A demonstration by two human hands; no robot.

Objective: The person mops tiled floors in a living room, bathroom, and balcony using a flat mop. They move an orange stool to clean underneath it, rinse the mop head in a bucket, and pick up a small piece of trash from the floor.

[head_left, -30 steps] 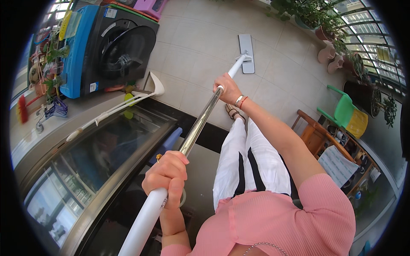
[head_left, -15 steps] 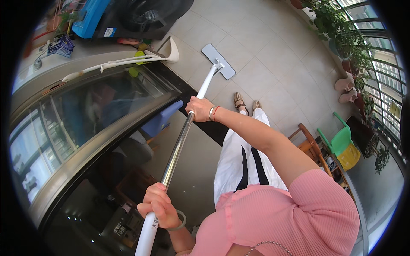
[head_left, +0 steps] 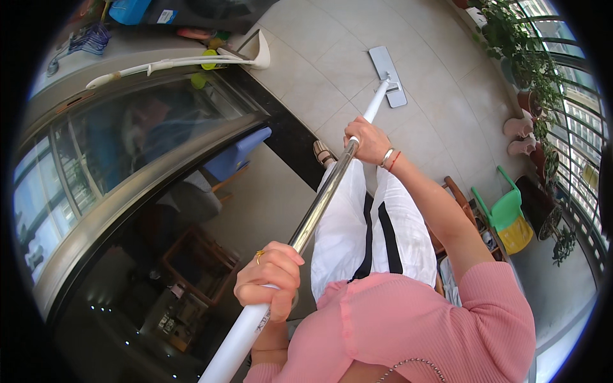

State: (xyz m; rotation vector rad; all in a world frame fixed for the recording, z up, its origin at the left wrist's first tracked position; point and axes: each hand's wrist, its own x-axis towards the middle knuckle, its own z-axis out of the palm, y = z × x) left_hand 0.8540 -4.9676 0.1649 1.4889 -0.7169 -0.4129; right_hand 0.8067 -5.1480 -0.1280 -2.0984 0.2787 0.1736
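Observation:
A flat mop point(head_left: 325, 198) with a white and shiny metal pole slants from the lower left up to the floor ahead of me. Its grey rectangular head point(head_left: 382, 64) lies on the beige tiles. My left hand point(head_left: 269, 279), a ring on one finger, is wrapped round the pole where metal meets the white grip. Farther up, my right hand point(head_left: 369, 140) is closed round the pole at the upper joint, below the white section. The palms and the pole inside them are hidden by my fingers.
A glass sliding door point(head_left: 159, 134) runs along the left, with a long white-handled tool point(head_left: 172, 62) beside it. A dark machine point(head_left: 211, 16) stands far left. Potted plants point(head_left: 511, 45) line the railing at right, near a green chair point(head_left: 506, 207) and a wooden chair point(head_left: 461, 198).
The mop head has moved right and slightly farther off across the tiles. Both my hands have shifted right with the pole, still gripping it. One foot has moved left.

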